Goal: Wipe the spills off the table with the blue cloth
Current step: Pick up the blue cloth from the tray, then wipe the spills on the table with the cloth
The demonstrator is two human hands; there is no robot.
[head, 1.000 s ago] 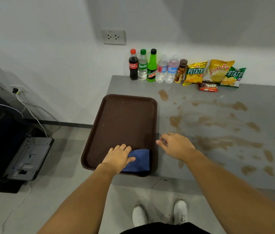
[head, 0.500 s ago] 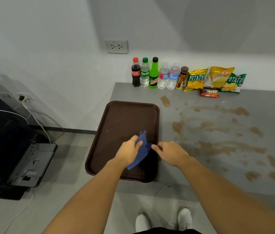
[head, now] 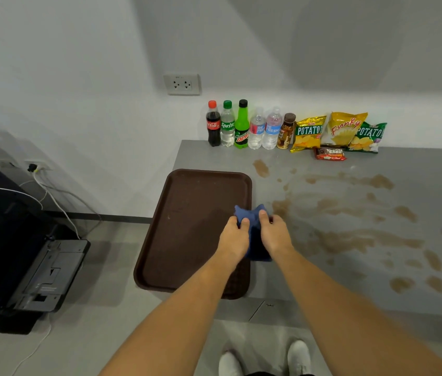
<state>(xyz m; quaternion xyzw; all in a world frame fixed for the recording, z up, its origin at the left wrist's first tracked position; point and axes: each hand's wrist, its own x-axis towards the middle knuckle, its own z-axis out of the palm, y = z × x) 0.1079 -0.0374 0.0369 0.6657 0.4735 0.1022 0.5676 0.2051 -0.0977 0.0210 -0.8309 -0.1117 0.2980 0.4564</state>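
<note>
A view from the head looks down on a grey counter point(head: 350, 280) that fills the right half of the scene. At 9 o'clock, off the counter, a dark machine point(head: 24, 261) sits on the floor with white cables running to the wall. At the counter's left edge lies an empty brown tray point(head: 187, 213), its long side running from 6 to 12 o'clock.

Over the tray's right rim, near the centre of the view, both hands hold the blue cloth point(head: 253, 240) up off the surface. The left hand point(head: 234, 238) has its fingers clamped on the cloth's left top corner, and the right hand point(head: 275, 234) pinches the right top corner; the cloth hangs bunched between them.

From the hands toward 3 o'clock, brown spills point(head: 355, 240) cover the counter in smears and blotches, untouched. At 12 o'clock, against the wall, stand six bottles point(head: 249, 127), then three chip bags point(head: 339, 131) and a small red snack pack point(head: 329, 154).

The step in hand appears to be readying the cloth, with wiping not yet begun. The next move likely calls for carrying the cloth right onto the nearest stain and pressing it flat before sweeping.
</note>
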